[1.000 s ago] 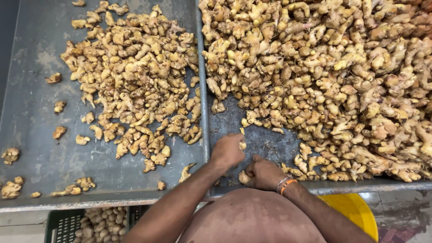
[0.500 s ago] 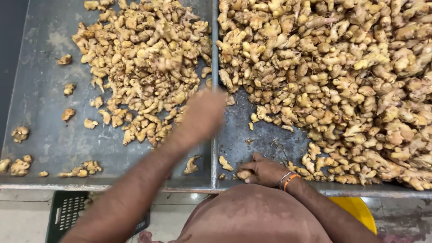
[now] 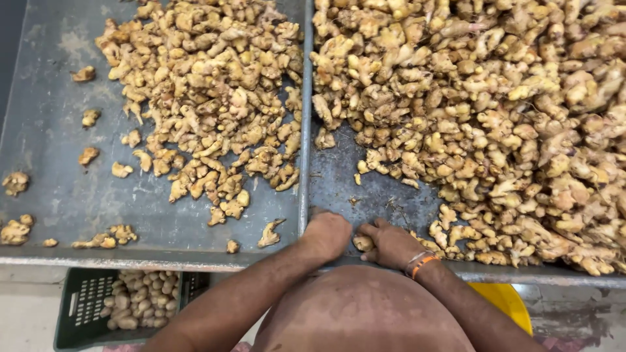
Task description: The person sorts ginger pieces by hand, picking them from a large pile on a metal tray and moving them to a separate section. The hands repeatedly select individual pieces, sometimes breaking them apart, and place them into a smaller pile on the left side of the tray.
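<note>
Small knobbly tan ginger piece (image 3: 362, 243) sits on grey metal surface (image 3: 52, 163), pinched in right hand (image 3: 393, 244) fingers. Left hand (image 3: 328, 233) just beside it, fingers curled; cannot tell if holding anything. Big ginger heap (image 3: 495, 111) past fingers, right side. Smaller-piece heap (image 3: 208, 98) left. Piece may slip: bumpy, small. Two hands, two heaps, one green plastic crate (image 3: 85, 309), one yellow tub (image 3: 505, 303) below.
</note>
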